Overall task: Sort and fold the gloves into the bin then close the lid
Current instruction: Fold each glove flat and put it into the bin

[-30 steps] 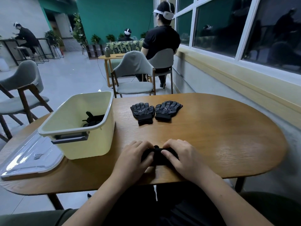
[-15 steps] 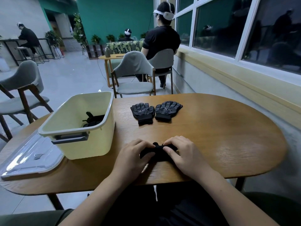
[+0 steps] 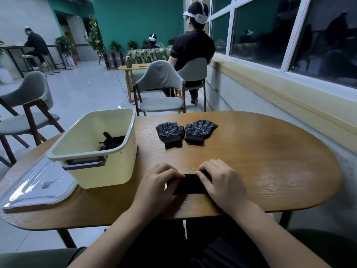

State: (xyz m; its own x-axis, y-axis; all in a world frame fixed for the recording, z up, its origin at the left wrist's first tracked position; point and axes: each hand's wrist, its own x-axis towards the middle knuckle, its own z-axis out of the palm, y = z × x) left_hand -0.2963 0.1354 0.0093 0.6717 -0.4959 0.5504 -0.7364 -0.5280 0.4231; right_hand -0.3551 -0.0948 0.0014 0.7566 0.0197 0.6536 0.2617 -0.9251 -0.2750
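Note:
A folded black glove bundle (image 3: 188, 183) lies near the table's front edge. My left hand (image 3: 156, 187) grips its left end and my right hand (image 3: 224, 184) grips its right end, fingers curled over the top. Two black gloves with grey dots lie flat side by side farther back: the left glove (image 3: 170, 132) and the right glove (image 3: 199, 130). The pale yellow bin (image 3: 96, 151) stands open at the left with black gloves (image 3: 112, 141) inside. Its clear lid (image 3: 36, 188) lies flat on the table left of the bin.
The wooden table (image 3: 260, 171) is oval, with bare wood to the right. Grey chairs (image 3: 160, 88) stand behind the table and at the far left. A person wearing a headset (image 3: 193, 47) sits with their back turned beyond the chair. A wall with windows runs along the right.
My hands have moved slightly apart and forward on the bundle, which now shows as a longer, flatter black strip between them.

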